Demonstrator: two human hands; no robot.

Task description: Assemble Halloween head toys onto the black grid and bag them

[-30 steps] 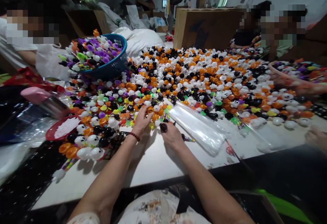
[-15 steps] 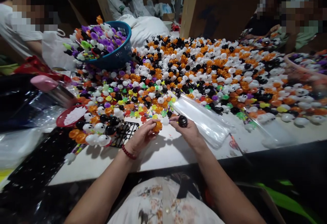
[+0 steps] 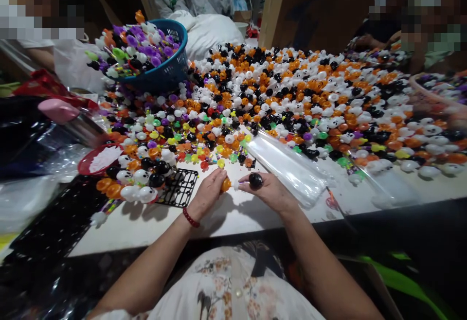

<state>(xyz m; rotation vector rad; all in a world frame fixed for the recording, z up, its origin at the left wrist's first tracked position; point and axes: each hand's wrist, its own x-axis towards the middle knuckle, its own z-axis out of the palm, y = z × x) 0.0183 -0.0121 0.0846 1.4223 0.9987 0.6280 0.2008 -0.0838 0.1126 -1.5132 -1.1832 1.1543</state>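
My left hand (image 3: 207, 189) pinches an orange rounded plastic piece (image 3: 226, 185) between thumb and fingers, above the near part of the table. Close to it, my right hand (image 3: 273, 192) is closed on a small stick-like toy; a shiny black round head (image 3: 256, 180) sticks out over its fingers. Between the hands a ribbed white piece (image 3: 235, 185) touches or nearly touches the orange one; whether they are joined I cannot tell. Left of my left hand lies a black plastic grid (image 3: 181, 191), next to a stack of white, black and orange figure-headed toys (image 3: 140, 178).
A large heap of small toys (image 3: 292, 86) covers the back of the table. Clear plastic bags (image 3: 286, 167) lie right of centre. At left stand a blue basket (image 3: 170, 69), a red dish (image 3: 85, 162) and a pink-lidded bottle (image 3: 60, 111). Other people sit at both far sides.
My right hand has moved slightly down and left, and my left hand has closed more tightly around the orange piece. The view has shifted a little.
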